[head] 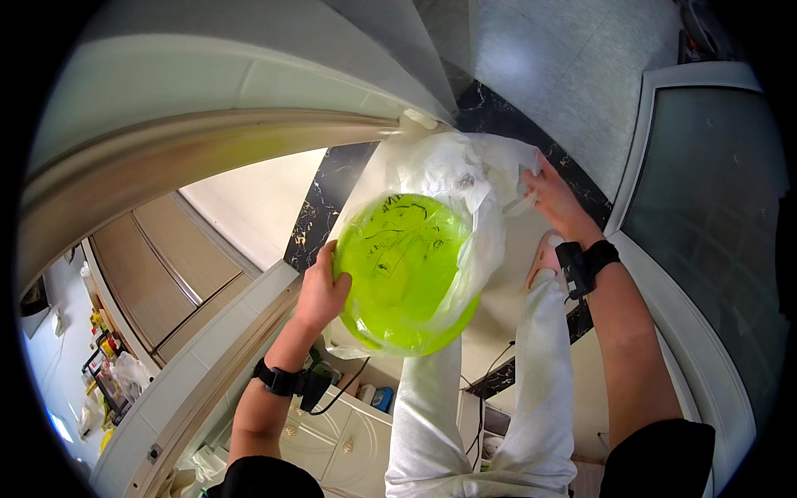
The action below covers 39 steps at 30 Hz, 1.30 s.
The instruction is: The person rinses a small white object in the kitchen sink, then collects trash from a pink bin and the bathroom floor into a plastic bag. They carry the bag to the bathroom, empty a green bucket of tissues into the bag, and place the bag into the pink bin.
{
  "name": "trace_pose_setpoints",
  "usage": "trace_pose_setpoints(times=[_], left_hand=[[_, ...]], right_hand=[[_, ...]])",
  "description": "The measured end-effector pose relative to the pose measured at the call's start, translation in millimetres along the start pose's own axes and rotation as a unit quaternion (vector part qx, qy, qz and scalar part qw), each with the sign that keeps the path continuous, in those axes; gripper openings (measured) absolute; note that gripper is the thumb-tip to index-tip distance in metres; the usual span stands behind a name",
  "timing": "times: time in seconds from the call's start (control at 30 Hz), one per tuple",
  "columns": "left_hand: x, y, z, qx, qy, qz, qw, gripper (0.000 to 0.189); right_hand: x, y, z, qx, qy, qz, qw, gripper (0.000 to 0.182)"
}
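A bright green round plastic basin or bin (405, 274) is held in front of my legs. Its near face bears dark printing, seen through a thin translucent plastic bag (457, 165) that partly wraps it. My left hand (322, 289) grips the green rim at its left side, thumb on the near face. Beyond the basin on the right, my right hand (551, 190) pinches the edge of the bag and draws it out to the side. The bag is bunched above the basin, and I cannot tell what lies inside the folds.
A frosted glass door (703, 180) stands at my right. On the left is a pale door frame (212, 348), with a cabinet (168, 249) past it. A white drawer cabinet (336, 436) sits below my left arm. Dark marble strips (330, 193) edge the floor.
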State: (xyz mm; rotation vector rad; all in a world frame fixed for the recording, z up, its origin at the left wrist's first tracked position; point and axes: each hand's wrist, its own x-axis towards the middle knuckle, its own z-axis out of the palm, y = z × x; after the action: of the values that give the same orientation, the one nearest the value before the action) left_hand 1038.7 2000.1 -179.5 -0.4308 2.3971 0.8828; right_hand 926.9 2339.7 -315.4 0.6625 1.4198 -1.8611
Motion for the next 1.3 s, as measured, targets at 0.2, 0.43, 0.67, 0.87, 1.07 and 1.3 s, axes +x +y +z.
trace_pose_setpoints(times=[0.2,0.43,0.67,0.87,1.07,1.3], left_hand=[[71.7,4.6,61.3,0.073,0.093,-0.009,0.993,0.043],[47.3,-11.7,36.1,0.080,0.053,0.020,0.995,0.043],[-12.5,-8.3,0.7,0.029,0.034,0.000,0.999,0.047],[-27.0,-18.1,1.5,0.026,0.065,-0.021,0.997,0.046],[-25.6,-17.2,9.6,0.003,0.062,-0.043,0.997,0.044],[-35.2,-16.5,7.5,0.016,0.037,-0.027,0.999,0.045]], right_hand=[[-2.9,10.0,9.8,0.001,-0.099,0.001,0.995,0.070],[-7.4,-4.4,10.9,-0.015,-0.072,-0.022,0.997,0.081],[5.5,8.6,-10.9,-0.027,-0.036,-0.048,0.998,0.075],[-14.7,-5.4,10.6,-0.132,-0.030,0.013,0.991,0.046],[-25.3,16.0,9.5,-0.400,0.151,-0.166,0.888,0.033],[-42.2,12.1,67.9,-0.663,-0.084,-0.425,0.610,0.016]])
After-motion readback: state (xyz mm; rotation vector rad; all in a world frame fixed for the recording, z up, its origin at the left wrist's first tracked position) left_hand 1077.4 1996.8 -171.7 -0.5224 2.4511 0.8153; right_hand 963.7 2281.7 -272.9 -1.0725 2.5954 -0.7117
